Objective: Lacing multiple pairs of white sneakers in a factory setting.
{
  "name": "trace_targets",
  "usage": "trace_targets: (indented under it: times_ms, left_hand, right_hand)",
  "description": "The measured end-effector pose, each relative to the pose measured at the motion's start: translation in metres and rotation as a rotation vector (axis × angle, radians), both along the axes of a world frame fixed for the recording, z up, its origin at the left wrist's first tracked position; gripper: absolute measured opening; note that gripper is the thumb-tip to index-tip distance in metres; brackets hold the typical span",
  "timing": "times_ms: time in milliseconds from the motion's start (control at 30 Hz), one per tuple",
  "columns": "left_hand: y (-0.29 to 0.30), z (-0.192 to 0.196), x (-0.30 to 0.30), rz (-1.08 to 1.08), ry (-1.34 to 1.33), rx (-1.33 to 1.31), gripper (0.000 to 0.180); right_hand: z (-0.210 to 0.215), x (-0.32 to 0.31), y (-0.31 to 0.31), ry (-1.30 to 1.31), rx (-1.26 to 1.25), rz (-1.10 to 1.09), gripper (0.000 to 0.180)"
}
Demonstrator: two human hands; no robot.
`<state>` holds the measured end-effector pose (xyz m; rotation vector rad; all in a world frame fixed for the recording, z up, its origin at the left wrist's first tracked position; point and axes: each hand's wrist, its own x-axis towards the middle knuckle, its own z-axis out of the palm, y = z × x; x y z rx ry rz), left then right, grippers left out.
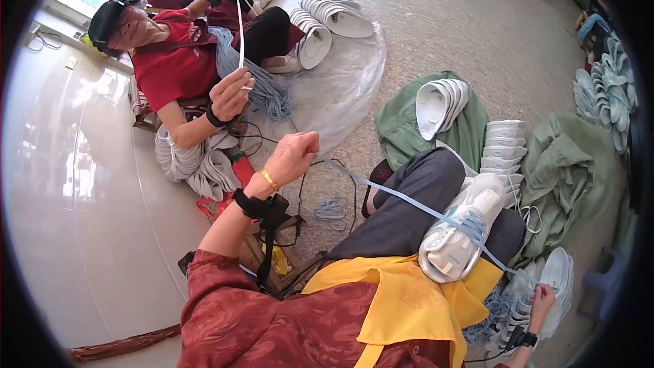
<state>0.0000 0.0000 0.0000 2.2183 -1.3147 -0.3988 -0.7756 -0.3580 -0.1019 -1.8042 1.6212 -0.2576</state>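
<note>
A white and grey sneaker (446, 257) rests on my lap, across my dark trousers and a yellow apron (409, 300). Its light blue shoelace (402, 197) is threaded through the upper and stretched out to both sides. Raised at the left, my left hand (291, 155) is closed on one end of the lace. My right hand (542, 303), low at the right, pinches the other end, beside a stack of white shoe uppers (557, 276). Both ends look taut, well apart from the shoe.
A co-worker in red (167, 71) sits at the left, pulling a white lace. White shoe uppers (439, 105) lie on a green cloth (398, 119), with another stack (503, 153) beside it. A blue lace bundle (494, 310) hangs near my right hip. Clear plastic sheeting (347, 88) covers some floor.
</note>
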Motion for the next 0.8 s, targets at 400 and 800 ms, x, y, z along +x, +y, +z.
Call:
trace_targets:
  times_ms: [400, 800]
  left_hand:
    - [-0.006, -0.006, -0.004, -0.035, -0.005, -0.008, 0.017]
    - [-0.053, 0.018, 0.0, -0.07, -0.12, -0.17, 0.011]
  right_hand:
    - [-0.011, 0.008, 0.0, -0.024, 0.008, -0.006, 0.005]
    - [-0.006, 0.02, -0.027, -0.09, -0.105, 0.043, 0.006]
